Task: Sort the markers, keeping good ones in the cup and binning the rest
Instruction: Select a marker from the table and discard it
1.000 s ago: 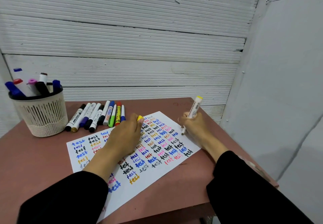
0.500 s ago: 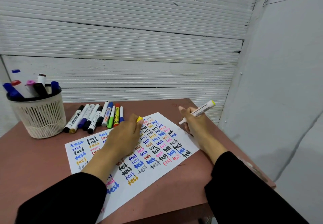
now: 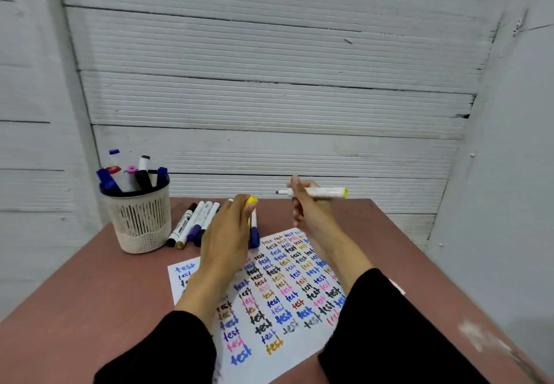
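Your right hand (image 3: 311, 210) is raised above the far side of the bench (image 3: 90, 308), its fingers curled round a white marker (image 3: 320, 192) with a yellow end. The marker lies level in the air, bare tip pointing left, yellow end pointing right. Your left hand (image 3: 227, 240) is stretched forward over the row of markers (image 3: 195, 225) lying on the bench beside the cup (image 3: 139, 219). At its fingertips you pinch a yellow cap (image 3: 251, 200); the rest of the fingers lie fairly straight. The hand covers part of the row, so you see only the markers at its left end and a blue-capped one (image 3: 254, 231) just right of the hand. The cup stands at the far left of the bench, with several markers upright in it. Under both forearms lies a sheet of paper (image 3: 299, 350) filled with the word "test" in many colours. No bin is in view.
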Tool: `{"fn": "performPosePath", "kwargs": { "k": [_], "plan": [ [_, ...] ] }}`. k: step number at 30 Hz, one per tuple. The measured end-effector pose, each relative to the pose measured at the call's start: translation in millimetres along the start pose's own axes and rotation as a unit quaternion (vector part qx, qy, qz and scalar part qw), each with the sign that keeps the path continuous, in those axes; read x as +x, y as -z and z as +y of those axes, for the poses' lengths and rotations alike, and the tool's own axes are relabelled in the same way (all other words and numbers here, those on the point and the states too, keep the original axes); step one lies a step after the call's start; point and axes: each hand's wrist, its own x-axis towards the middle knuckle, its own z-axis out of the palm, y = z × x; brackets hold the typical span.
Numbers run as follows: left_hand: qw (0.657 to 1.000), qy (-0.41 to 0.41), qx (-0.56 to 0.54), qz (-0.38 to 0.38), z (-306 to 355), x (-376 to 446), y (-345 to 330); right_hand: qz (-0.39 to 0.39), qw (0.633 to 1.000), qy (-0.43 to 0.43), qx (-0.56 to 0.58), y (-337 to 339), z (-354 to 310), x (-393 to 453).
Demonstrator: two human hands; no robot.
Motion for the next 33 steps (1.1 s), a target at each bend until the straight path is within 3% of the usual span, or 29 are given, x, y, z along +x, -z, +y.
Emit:
{"fn": "performPosePath", "kwargs": {
  "k": [6,17,26,30,33],
  "plan": [
    [0.999,0.011,-0.040,-0.021,-23.0,7.3,13.6,-0.070,0.989,-0.068,0.114,-7.9,9.1,3.4],
    [0.996,0.006,-0.090,-0.009,-27.0,10.5,21.7,-0.067,0.996,-0.058,0.025,1.9,14.7,0.8],
    [0.972,0.019,-0.222,-0.079,-16.8,8.9,29.6,-0.077,0.995,-0.056,-0.006,7.0,19.5,2.4],
    [0.947,0.072,-0.313,-0.030,-18.7,15.4,32.7,-0.097,0.983,0.026,-0.151,4.5,21.8,-0.4],
    [0.917,0.108,-0.384,0.023,-15.1,16.3,31.3,-0.099,0.941,0.144,-0.288,-5.9,34.9,-5.2]
  ]
}}
